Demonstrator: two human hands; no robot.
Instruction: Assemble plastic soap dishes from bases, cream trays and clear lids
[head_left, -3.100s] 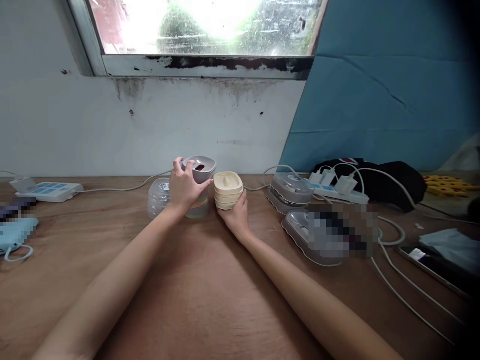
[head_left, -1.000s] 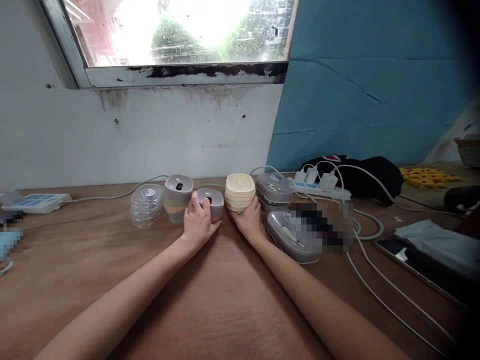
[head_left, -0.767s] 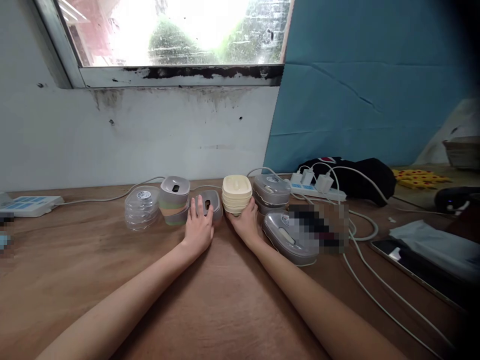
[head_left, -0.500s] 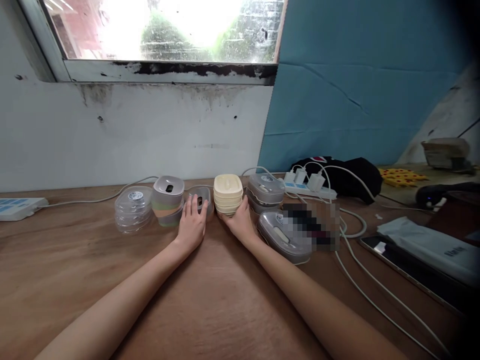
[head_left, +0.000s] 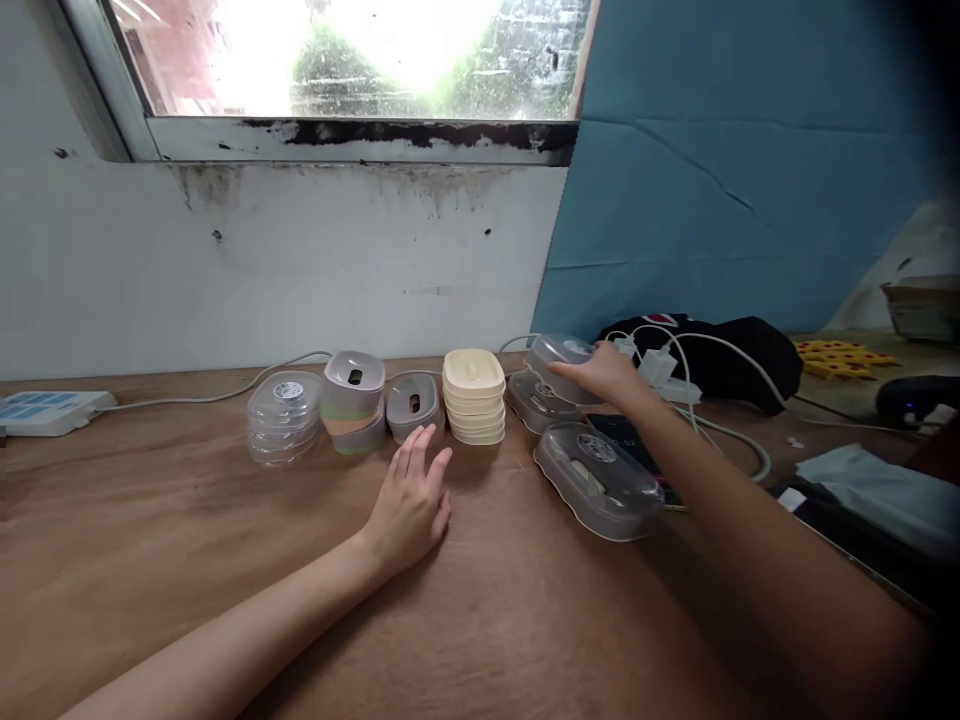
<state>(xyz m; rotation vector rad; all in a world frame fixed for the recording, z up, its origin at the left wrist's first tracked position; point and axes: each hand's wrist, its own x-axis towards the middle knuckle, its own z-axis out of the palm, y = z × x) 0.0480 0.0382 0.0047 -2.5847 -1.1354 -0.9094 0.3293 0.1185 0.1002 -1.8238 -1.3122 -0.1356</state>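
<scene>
My right hand grips a grey lidded container with a clear top. It is raised and tilted above a similar lidded container. Another clear-topped container lies in front of these. My left hand is on the table, fingers outstretched, holding nothing. Just beyond it are a grey box with a slot in its top and a stack of cream-coloured lids or trays. To the left stand stacked slotted boxes in grey, green and orange, and a stack of clear lids.
White power strips lie at the far left and behind my right hand, with plugged-in chargers. Cables loop across the right side. A phone lies beneath my right forearm. Black cloth is bunched by the wall.
My right hand has left the cream stack, moved right and lifted the upper container off the lower one. My left hand has let go of the grey slotted box and drawn back.
</scene>
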